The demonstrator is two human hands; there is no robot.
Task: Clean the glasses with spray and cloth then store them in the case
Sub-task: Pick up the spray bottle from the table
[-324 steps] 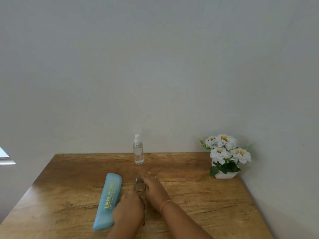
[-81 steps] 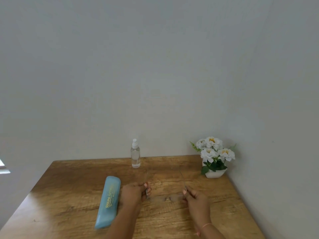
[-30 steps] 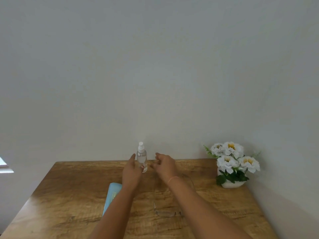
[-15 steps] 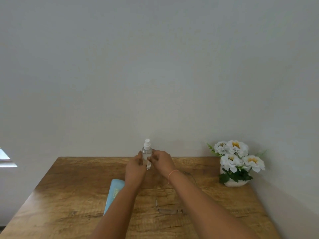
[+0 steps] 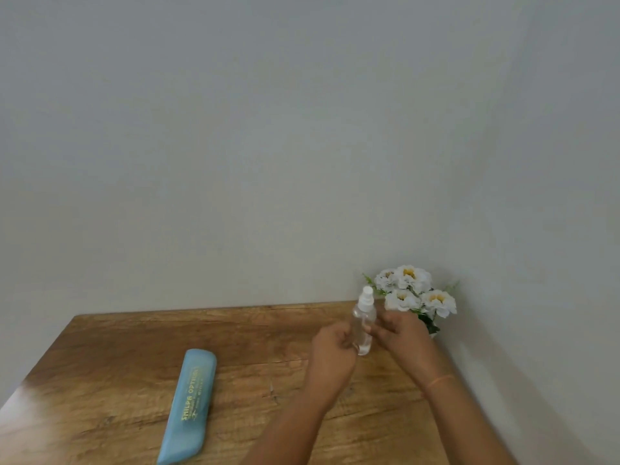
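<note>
The left hand [image 5: 332, 352] curls round the lower body of the clear spray bottle [image 5: 363, 325], and the right hand [image 5: 401, 333] pinches its middle. The blue case [image 5: 191, 404] lies on the wooden table [image 5: 134, 347] at eight o'clock from them. White flowers [image 5: 412, 290] stand at one o'clock.

- The single head camera is looking forward and slightly down across the tabletop [image 5: 100, 380] from its near edge, facing the wall [image 5: 268, 129].
- It is sitting close, with the left hand [image 5: 332, 350] and right hand [image 5: 399, 333] showing near the far right corner.
</note>
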